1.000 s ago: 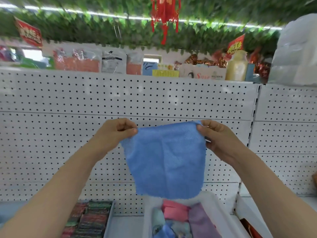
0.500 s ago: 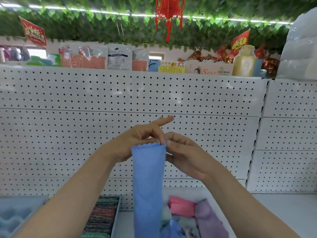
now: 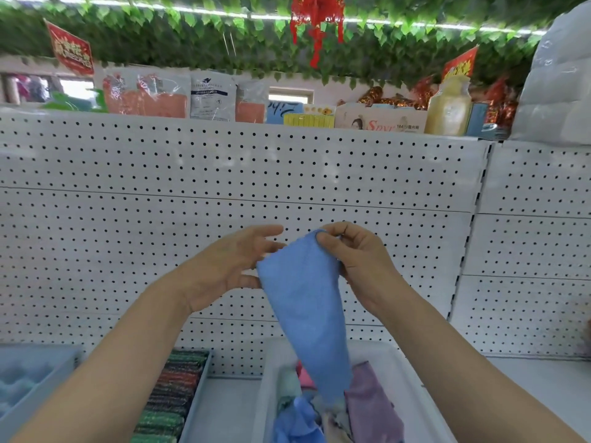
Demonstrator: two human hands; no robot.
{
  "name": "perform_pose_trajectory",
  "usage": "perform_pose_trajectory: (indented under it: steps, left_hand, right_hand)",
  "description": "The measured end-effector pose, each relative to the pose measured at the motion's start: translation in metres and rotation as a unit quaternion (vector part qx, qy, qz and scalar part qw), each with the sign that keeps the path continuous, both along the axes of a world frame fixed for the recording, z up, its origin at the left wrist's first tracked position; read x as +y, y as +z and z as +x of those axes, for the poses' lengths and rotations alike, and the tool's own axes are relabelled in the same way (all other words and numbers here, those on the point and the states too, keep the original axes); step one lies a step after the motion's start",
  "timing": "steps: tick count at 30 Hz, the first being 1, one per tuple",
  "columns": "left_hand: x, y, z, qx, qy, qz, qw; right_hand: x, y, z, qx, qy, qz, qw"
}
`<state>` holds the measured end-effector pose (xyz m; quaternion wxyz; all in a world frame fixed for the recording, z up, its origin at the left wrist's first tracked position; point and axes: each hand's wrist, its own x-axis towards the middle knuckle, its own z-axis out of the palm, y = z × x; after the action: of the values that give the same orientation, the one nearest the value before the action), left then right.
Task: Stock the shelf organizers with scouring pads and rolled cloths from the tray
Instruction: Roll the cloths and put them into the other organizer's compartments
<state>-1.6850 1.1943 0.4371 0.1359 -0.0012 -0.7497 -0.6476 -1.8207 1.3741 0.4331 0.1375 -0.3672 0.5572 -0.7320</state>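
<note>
Head view shows the pegboard wall (image 3: 224, 199) behind, the white tray (image 3: 396, 378) of loose cloths low in the middle, and an organizer of scouring pads (image 3: 172, 394) to its left. Over the tray hangs a blue cloth (image 3: 303, 302), folded narrow, its top corner pinched by the right hand (image 3: 355, 263), while the left hand (image 3: 233, 266) is spread with relaxed fingers against the cloth's left edge, gripping nothing. With one pinch carrying it, the fold could likely fall open or the cloth drop back into the tray before rolling starts. Half a second ago both hands pinched the top edge together; a second ago the cloth was spread flat.
</note>
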Motion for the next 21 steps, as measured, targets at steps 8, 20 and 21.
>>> perform_pose_trajectory:
  steps: [8, 20, 21]
  left_hand:
    - [0.019, 0.021, -0.010, 0.014, 0.187, -0.167, 0.968]
    - [0.033, 0.036, -0.015, 0.064, 0.188, -0.167, 0.966]
    - [0.032, 0.036, -0.015, 0.065, 0.189, -0.166, 0.966]
  right_hand:
    - [0.035, 0.011, -0.020, 0.131, -0.021, 0.092, 0.987]
    - [0.045, 0.018, -0.030, 0.167, -0.034, 0.177, 0.969]
    - [0.045, 0.020, -0.031, 0.171, -0.039, 0.189, 0.966]
